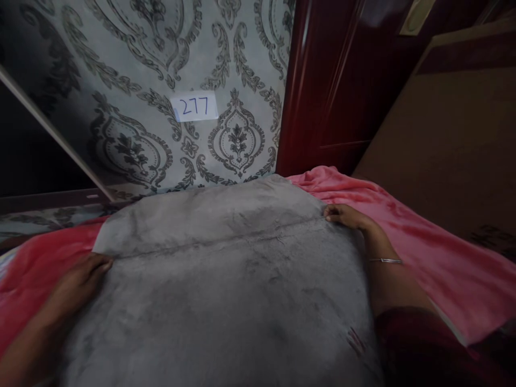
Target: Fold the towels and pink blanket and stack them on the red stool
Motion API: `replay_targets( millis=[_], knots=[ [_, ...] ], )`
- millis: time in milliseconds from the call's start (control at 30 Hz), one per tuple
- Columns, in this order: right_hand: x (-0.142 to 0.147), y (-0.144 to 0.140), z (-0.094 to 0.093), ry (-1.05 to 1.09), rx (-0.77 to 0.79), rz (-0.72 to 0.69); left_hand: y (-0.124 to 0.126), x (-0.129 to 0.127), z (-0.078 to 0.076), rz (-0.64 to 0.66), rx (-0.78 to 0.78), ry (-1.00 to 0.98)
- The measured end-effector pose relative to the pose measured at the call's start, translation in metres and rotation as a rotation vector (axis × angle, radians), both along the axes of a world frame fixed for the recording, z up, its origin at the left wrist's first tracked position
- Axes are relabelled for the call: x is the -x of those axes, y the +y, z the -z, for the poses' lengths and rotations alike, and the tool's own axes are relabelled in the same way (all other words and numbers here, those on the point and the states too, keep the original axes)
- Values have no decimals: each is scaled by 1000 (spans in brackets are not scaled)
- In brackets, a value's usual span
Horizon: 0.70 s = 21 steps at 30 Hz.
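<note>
**Soft grey blanket, pinched at both ends of the crease**

So the grey blanket [221,301] is front and centre, spread right in front of the person and lying over a pink blanket [463,285] that pokes out on the right. There's red cloth [52,258] out on the left too; can't tell if it's the same piece.

Both hands are on the grey one. The left hand [86,277] has its fingers curled in on the left end of the long crease [197,244], and the right hand [345,216] has thumb and fingertips pinched together on the other end.

Handling-wise, I'd guess it's soft, floppy and a bit plush, nothing fragile, not stiff enough to hold its own shape. Probably light for its size, though thickness is hard to judge. Slipping shouldn't be much of an issue imo. Best hold is right at the two ends of that crease, so the middle doesn't sag.

Writing: a white card [195,106] on the patterned wall [250,32] says "277" in blue. The cardboard box [451,134] has dark print low down, unreadable. Reddish mark [357,343] on the grey blanket, can't make it out. No brands I can read.
</note>
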State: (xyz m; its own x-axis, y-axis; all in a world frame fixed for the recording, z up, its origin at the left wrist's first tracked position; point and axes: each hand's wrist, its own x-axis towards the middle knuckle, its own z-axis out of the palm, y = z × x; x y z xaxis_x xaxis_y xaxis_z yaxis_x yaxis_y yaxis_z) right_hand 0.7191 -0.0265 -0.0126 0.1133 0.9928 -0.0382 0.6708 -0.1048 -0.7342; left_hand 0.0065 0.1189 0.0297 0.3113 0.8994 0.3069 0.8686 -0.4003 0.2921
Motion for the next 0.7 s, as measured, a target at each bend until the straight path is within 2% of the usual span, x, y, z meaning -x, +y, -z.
replay_targets(
  millis=[133, 267, 400, 533, 700],
  knots=[
    [23, 5, -13, -1, -56, 11, -6, -11, -1, 50, -2, 29],
    [66, 19, -22, -4, -43, -165, -6, -39, 7, 192, -41, 83],
    [96, 28, -19, -86, 12, -272, -8, -59, 17, 282, -11, 43],
    [95, 22, -26, -114, 59, -290, -18, -60, 12, 309, -42, -44],
    [90, 10, -41, -166, 11, -190, -29, -54, 2, 295, -61, -104]
  ],
)
